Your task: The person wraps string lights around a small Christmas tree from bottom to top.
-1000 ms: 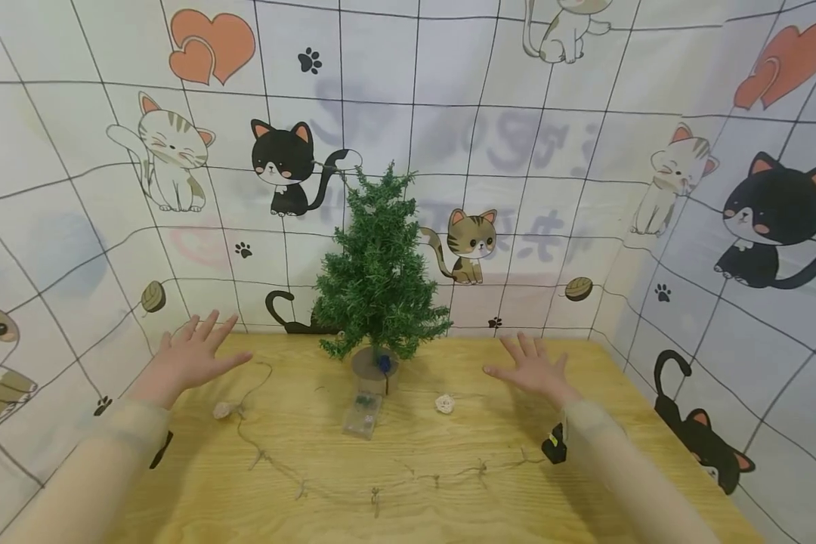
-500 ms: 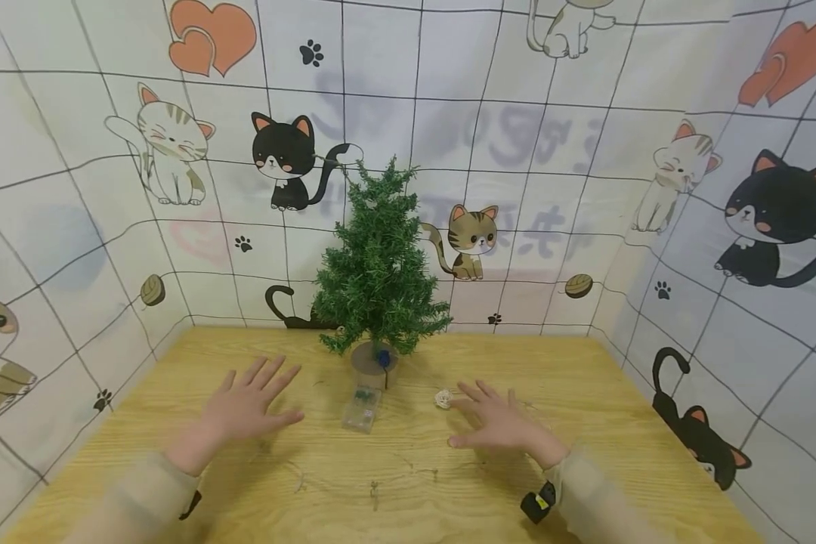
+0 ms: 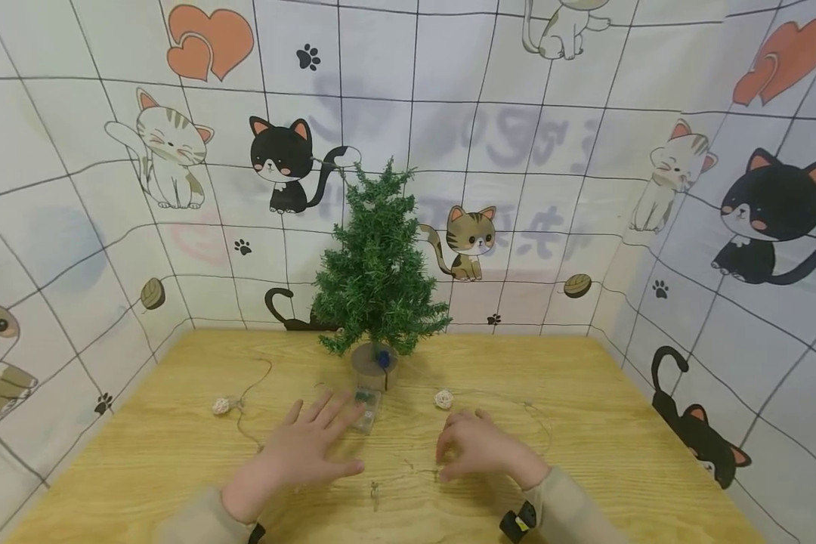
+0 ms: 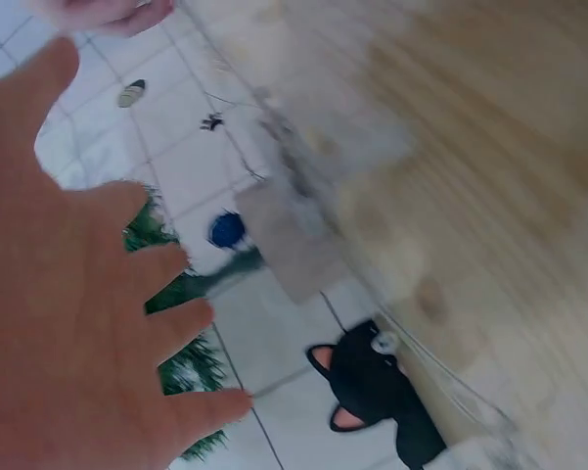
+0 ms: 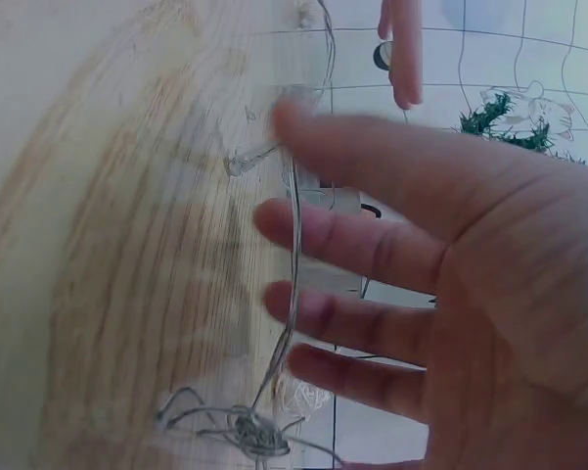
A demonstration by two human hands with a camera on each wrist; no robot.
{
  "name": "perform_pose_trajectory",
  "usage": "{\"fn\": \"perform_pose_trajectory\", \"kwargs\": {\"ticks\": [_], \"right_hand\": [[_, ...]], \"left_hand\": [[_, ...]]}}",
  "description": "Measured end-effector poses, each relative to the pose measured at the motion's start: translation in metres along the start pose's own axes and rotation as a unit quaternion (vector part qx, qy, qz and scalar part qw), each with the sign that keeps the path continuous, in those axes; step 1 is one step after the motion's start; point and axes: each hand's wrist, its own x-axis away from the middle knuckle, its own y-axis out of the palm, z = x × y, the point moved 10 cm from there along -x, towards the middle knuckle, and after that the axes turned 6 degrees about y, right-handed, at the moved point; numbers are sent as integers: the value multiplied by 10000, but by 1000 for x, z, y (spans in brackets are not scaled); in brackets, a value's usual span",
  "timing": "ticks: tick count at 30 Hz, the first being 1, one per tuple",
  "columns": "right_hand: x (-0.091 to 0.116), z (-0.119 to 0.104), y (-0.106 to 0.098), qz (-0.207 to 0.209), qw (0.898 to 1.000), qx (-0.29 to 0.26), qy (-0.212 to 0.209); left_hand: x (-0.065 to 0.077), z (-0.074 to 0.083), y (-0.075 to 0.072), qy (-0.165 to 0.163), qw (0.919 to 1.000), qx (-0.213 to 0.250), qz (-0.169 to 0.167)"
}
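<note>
Right grip (image 3: 479, 446), wire (image 5: 294, 264) at fingertips (image 5: 274, 219)

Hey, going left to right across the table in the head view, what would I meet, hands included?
Leftmost white ball, left hand, green tree, right hand.

One artificial fir tree (image 3: 381, 272), one round base (image 3: 367, 376), one blue round piece (image 3: 384, 359), one clear plastic case (image 3: 371, 416), two white woven balls (image 3: 221, 406) (image 3: 443, 399), one left hand (image 3: 306, 449), one right hand (image 3: 481, 447), two black wrist devices (image 3: 257, 533) (image 3: 517, 523), one counter (image 3: 517, 363); strands of thin wire (image 5: 259, 432) cannot be counted.
</note>
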Motion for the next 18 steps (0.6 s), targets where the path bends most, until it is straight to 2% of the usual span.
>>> {"fn": "perform_pose_trajectory", "kwargs": {"ticks": [6, 9, 12, 14, 18], "right_hand": [[-5, -6, 3, -423, 9984, -368, -10], [-8, -14, -8, -467, 9970, -601, -100], [-10, -25, -27, -331, 9970, -681, -187], [-10, -32, -39, -243, 9967, -753, -199], [-11, -48, -60, 36, 9948, -930, -403]], "left_hand": [[-23, 31, 2, 282, 9979, 429, -405], [-35, 43, -1, 378, 9970, 493, -468], [-43, 51, -5, 389, 9967, 505, -494], [-48, 56, -10, 396, 9966, 563, -450], [-54, 66, -26, 458, 9958, 786, -55]]}}
